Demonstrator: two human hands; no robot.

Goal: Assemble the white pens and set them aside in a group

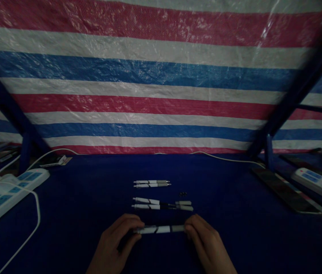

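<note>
Low in the middle of the frame, both hands hold one white pen (pixel 161 229) level between them: the left hand (pixel 115 243) is closed around its left end, the right hand (pixel 206 243) pinches its right end, and the pen sits just above the dark blue worktop (pixel 78 213). Just beyond it, toward the centre, lie two more pens (pixel 161 204) side by side, and further back another pair of pens (pixel 152 184), all lying crosswise. A few tiny dark bits (pixel 182 194) rest near the right end of the middle pair; the light is too dim to tell what they are. At the left edge sit white power strips (pixel 12 190) with a trailing white cable (pixel 37 213); another power strip (pixel 318 182) lies at the right edge. A striped red, white and blue tarp (pixel 161 76) fills the upper frame.
</note>
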